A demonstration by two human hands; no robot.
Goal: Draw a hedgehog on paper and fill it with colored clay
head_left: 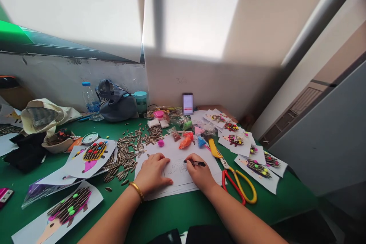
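Note:
My right hand (200,171) holds a dark pen (198,163), its tip at a line drawing (179,167) on white paper (183,183). The drawing shows an outline filled with small marks. Flat on the left part of the same paper lies my left hand (153,171), fingers spread, with nothing in it; a gold bangle is on that wrist. Just above the hands are a pink clay ball (161,143), orange clay (186,140) and blue clay (201,142). Sunflower seeds (124,156) lie scattered to the left of the paper.
Scissors (240,187) with red and yellow handles lie right of the paper. Hedgehog cards with seed spines lie at right (259,171) and left (71,206). Behind stand a phone (188,103), a teal-lidded jar (141,103), a grey bag (118,103) and a bottle (90,99).

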